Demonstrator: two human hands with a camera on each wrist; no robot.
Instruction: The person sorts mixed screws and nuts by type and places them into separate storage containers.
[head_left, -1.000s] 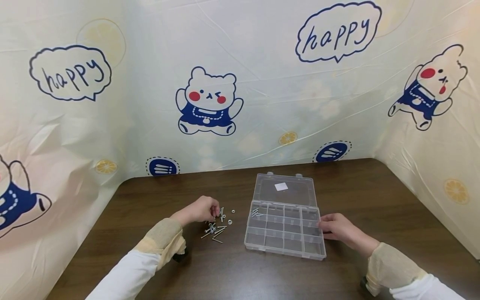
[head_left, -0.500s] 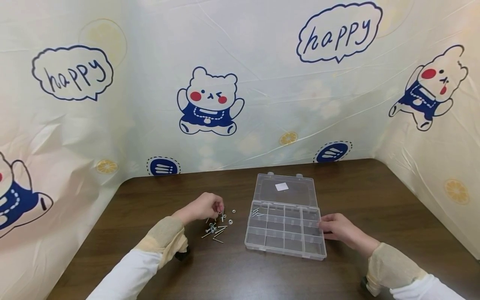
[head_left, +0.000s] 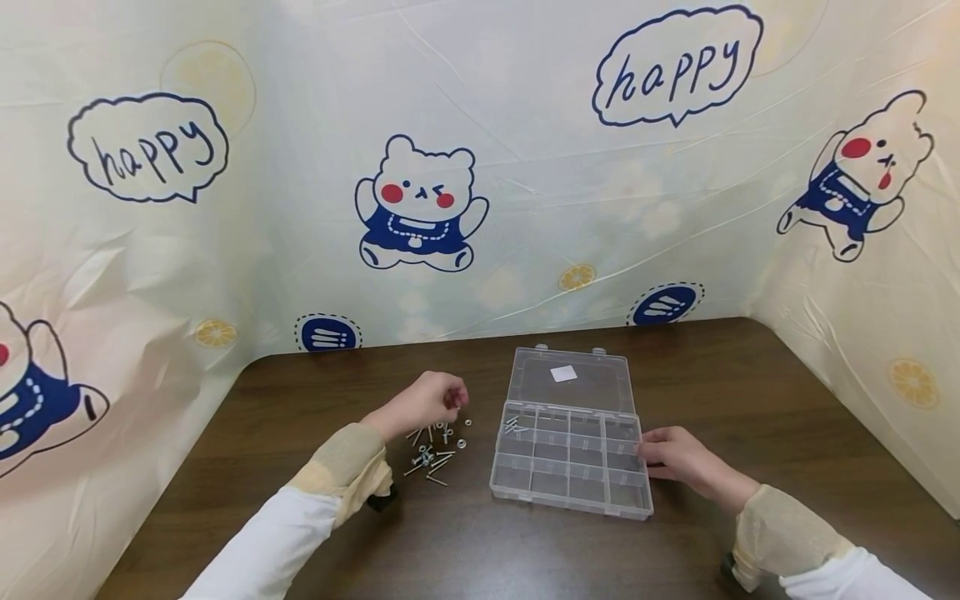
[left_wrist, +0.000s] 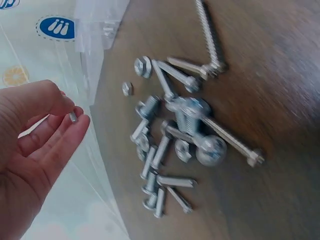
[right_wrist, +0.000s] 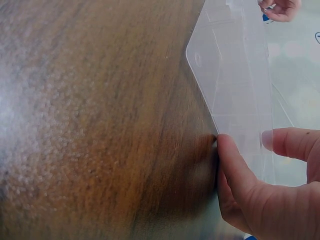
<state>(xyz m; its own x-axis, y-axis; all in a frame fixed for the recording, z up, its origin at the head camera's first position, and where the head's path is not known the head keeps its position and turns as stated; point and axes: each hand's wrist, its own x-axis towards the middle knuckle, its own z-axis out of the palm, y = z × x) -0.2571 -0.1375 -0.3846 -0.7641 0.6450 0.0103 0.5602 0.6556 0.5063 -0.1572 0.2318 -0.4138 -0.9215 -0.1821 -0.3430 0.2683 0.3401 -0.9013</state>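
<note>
The desk point(head_left: 712, 375) is of dark brown wood with a clear grain, and it shines a little. On three sides it is closed by a pale yellow plastic sheet point(head_left: 540, 208) with creases, printed with cartoon bears in blue clothes, lemon slices and speech bubbles with the word "happy".

In the middle of the desk lies a transparent plastic organizer box point(head_left: 570, 462) with many small compartments. Its lid point(head_left: 567, 379) is open and lies flat behind it, with a small white label on it. In the far left compartment there are a few screws; the others look bare, as far as can be seen.

The right hand point(head_left: 678, 458) holds the right edge of the box, the thumb and the fingers curled on its wall.

Left of the box, on the bare wood, is a loose pile of screws, bolts and nuts point(head_left: 435, 450). The left hand point(head_left: 431, 402) is raised just above and behind this pile, near the left far corner of the box. Its fingertips pinch one small metal piece point(left_wrist: 73, 117), perhaps a nut or a short screw.
</note>
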